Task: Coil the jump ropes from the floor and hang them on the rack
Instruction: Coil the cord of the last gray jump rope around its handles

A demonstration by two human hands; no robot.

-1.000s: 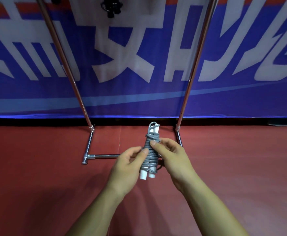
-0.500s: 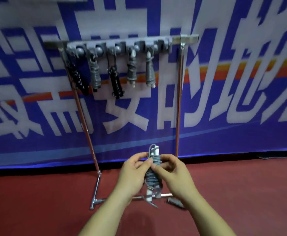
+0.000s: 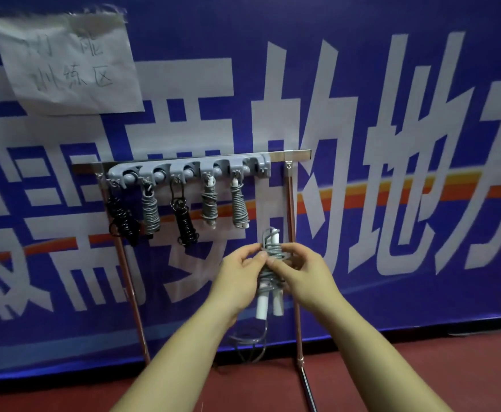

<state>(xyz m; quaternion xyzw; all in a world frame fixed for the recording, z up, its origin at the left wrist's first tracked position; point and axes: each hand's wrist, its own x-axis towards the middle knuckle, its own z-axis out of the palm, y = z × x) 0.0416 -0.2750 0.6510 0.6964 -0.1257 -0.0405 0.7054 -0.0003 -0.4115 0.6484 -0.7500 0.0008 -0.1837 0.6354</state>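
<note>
nearest, two bare forearms reach up from the bottom edge and meet in the middle of the view. the left hand (image 3: 238, 273) and the right hand (image 3: 304, 272) both have their fingers curled round one coiled grey jump rope (image 3: 270, 257), pinching the wraps from either side. the bundle is held upright in the air, probably so that the small loop at its top points toward the hooks. its two white handles (image 3: 265, 306) stick out below the hands, side by side, and seem to serve as the core the cord is wound on. a loose tail of cord (image 3: 252, 339) dangles beneath them toward the red floor (image 3: 406, 379), so the winding looks not quite tucked in. left free, it could let the wraps slacken once hung.

just beyond the hands stands the rack (image 3: 298, 154), a thin metal frame whose right post (image 3: 291, 209) passes behind the bundle. a grey hook strip (image 3: 189, 168) runs along its top bar. five hung ropes (image 3: 209, 203) dangle from it by their top loops, each apart from its neighbour: black, grey, black, grey, grey from left to right. the right end of the strip, above the held bundle, looks free, which is likely why the bundle is raised on that side.

farthest, a blue banner (image 3: 421, 69) with large white characters fills the background, with a handwritten paper sign (image 3: 65, 63) stuck on it at the upper left.
</note>
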